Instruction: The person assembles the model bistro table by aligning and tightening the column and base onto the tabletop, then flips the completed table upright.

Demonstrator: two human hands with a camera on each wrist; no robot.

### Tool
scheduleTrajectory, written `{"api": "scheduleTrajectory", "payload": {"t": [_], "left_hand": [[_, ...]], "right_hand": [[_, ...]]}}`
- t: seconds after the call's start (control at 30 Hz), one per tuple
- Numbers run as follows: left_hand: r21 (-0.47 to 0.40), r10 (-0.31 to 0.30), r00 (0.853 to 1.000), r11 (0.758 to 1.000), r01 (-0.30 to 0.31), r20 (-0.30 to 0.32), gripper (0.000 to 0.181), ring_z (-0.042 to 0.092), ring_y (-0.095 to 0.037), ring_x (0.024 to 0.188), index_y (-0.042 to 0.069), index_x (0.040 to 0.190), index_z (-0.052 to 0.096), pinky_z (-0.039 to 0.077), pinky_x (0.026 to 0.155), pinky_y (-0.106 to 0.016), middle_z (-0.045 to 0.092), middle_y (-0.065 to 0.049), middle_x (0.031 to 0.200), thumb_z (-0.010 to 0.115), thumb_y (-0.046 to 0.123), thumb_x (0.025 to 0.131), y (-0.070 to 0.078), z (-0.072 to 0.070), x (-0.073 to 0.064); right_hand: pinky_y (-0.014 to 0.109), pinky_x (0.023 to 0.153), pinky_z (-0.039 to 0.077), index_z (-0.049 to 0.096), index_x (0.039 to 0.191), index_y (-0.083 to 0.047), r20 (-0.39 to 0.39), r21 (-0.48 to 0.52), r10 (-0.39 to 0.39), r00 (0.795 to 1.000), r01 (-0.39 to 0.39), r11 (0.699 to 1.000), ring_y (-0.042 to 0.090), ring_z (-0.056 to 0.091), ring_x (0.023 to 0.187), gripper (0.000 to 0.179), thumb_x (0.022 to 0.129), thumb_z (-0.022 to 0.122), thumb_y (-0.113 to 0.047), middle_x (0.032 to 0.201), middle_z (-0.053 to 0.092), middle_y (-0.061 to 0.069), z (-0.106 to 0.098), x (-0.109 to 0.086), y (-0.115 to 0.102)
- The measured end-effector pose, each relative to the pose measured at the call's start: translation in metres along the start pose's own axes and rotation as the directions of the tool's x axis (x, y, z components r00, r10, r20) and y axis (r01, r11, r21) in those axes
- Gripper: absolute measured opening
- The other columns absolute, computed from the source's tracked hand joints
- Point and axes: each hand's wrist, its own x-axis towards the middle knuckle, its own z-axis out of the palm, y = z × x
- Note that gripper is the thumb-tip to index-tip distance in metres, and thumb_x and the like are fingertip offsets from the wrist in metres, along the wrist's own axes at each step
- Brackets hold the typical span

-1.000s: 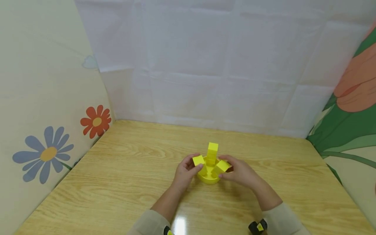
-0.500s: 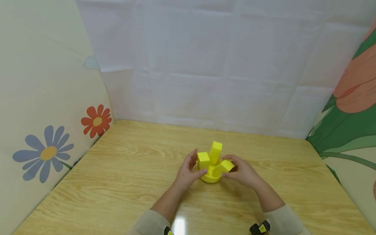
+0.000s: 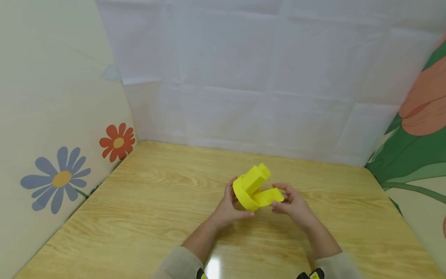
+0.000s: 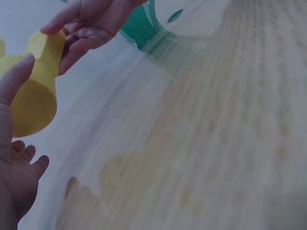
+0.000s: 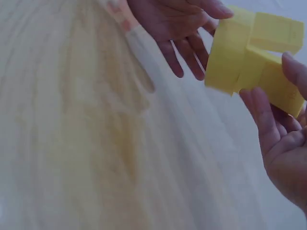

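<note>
A bright yellow piece [image 3: 244,195], a shallow round base with three rectangular block-shaped legs on its inner side, is held up tilted between both hands. Its round underside faces left and the legs point right. My right hand [image 3: 296,209] pinches the end of the lowest leg [image 3: 269,197], thumb in front and fingers behind. At the round base, my left hand [image 3: 224,211] spreads around the rim, and its thumb [image 4: 19,76] lies along the piece in the left wrist view. The other left fingers [image 5: 189,55] extend loosely beside the base [image 5: 225,55] in the right wrist view.
The piece is over a wood-grain table [image 3: 146,209]. A white cloth [image 3: 223,77] hangs along the back edge, and flower-printed panels [image 3: 59,116] stand at the left and right sides. Both forearms reach in from the front.
The yellow piece has turned from standing with its legs up to lying over, legs pointing right. My left hand has loosened from the left leg and moved to the base; the right keeps its leg.
</note>
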Motion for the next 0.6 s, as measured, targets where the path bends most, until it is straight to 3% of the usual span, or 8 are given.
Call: {"api": "scheduleTrajectory", "payload": {"t": [0.17, 0.33, 0.43, 0.5, 0.6], "left_hand": [[-0.064, 0.009, 0.999, 0.998, -0.011, -0.034, 0.117, 0.040, -0.037, 0.138, 0.012, 0.154, 0.000, 0.039, 0.112, -0.049, 0.027, -0.018, 0.155, 0.084, 0.002, 0.073, 0.003, 0.004, 0.001], [-0.121, 0.003, 0.996, 0.993, -0.014, -0.087, 0.112, 0.036, -0.035, 0.137, 0.018, 0.153, 0.007, 0.044, 0.108, -0.048, 0.024, -0.017, 0.149, 0.081, -0.004, 0.072, 0.010, 0.004, 0.001], [-0.092, -0.004, 0.992, 0.996, -0.008, -0.127, 0.109, 0.033, -0.034, 0.137, 0.019, 0.154, 0.011, 0.044, 0.107, -0.047, 0.026, -0.018, 0.150, 0.080, -0.003, 0.073, 0.012, 0.004, 0.001], [-0.055, -0.009, 0.989, 0.998, 0.001, -0.145, 0.107, 0.032, -0.035, 0.138, 0.019, 0.155, 0.013, 0.044, 0.106, -0.047, 0.026, -0.018, 0.151, 0.079, -0.001, 0.073, 0.012, 0.005, 0.001], [0.020, -0.023, 0.986, 0.999, 0.027, -0.165, 0.105, 0.034, -0.036, 0.136, 0.020, 0.156, 0.016, 0.045, 0.105, -0.048, 0.029, -0.019, 0.151, 0.080, 0.004, 0.073, 0.013, 0.004, 0.001]], "right_hand": [[0.026, 0.086, 0.057, 0.024, 0.146, 0.004, 0.057, 0.117, -0.007, 0.998, 0.001, 0.993, 0.008, 0.068, 0.100, 0.066, 0.096, 0.063, -0.016, 0.111, 0.067, -0.015, 0.004, 0.003, 0.016], [0.026, 0.090, 0.056, 0.023, 0.148, 0.006, 0.087, 0.104, -0.017, 0.996, 0.008, 0.995, 0.006, 0.066, 0.104, 0.067, 0.098, 0.059, -0.021, 0.117, 0.063, -0.011, 0.007, 0.006, 0.022], [0.028, 0.093, 0.055, 0.021, 0.149, 0.007, 0.096, 0.053, 0.003, 0.995, -0.008, 0.999, 0.005, 0.063, 0.107, 0.067, 0.100, 0.056, -0.022, 0.129, 0.059, 0.006, 0.009, 0.007, 0.020], [0.033, 0.098, 0.053, 0.020, 0.151, 0.005, 0.078, 0.009, 0.030, 0.997, -0.030, 1.000, 0.014, 0.060, 0.116, 0.065, 0.103, 0.052, -0.025, 0.138, 0.052, 0.020, 0.011, 0.007, 0.017], [0.043, 0.108, 0.045, 0.019, 0.153, 0.000, -0.028, -0.055, 0.050, 0.998, -0.051, 0.997, 0.032, 0.051, 0.130, 0.060, 0.105, 0.044, -0.027, 0.148, 0.038, 0.030, 0.013, 0.006, 0.011]]}}
